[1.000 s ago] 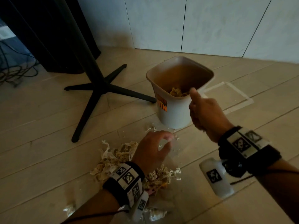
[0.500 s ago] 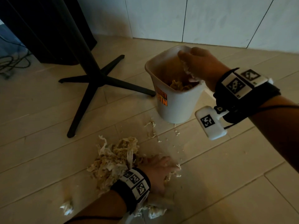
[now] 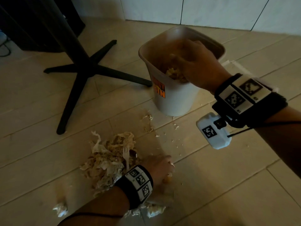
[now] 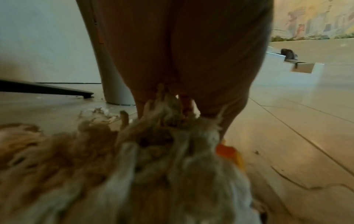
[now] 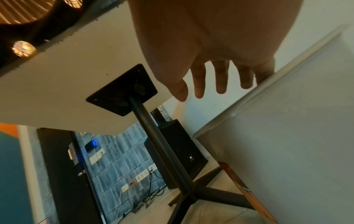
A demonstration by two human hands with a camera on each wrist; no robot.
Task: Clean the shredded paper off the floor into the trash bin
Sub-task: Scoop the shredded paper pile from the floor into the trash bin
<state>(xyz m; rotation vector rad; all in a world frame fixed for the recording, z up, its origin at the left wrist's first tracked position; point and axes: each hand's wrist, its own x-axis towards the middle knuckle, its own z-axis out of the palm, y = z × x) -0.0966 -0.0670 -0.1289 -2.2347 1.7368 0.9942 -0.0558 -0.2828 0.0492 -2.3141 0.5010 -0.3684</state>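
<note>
A heap of shredded paper (image 3: 107,159) lies on the wooden floor in the head view, with a white plastic fork (image 3: 126,154) on top of it. My left hand (image 3: 167,172) is down at the heap's right edge, and its fingers (image 4: 191,84) curl into a clump of the shreds (image 4: 157,151). The white trash bin (image 3: 175,101) stands beyond, holding some shreds (image 3: 172,73). My right hand (image 3: 184,57) hovers over the bin's mouth. In the right wrist view its fingers (image 5: 220,81) are spread and empty, beside the bin wall (image 5: 287,136).
A black table pedestal with cross feet (image 3: 78,70) stands left of the bin. Small scraps (image 3: 147,123) dot the floor between heap and bin, and crumpled bits (image 3: 61,209) lie near my left forearm. An orange piece (image 4: 226,151) shows under the shreds. A white wall runs behind.
My right hand rose from beside the bin to over its mouth and opened; the paper it held is gone from it. My left hand dropped onto the heap and closed on the shreds.
</note>
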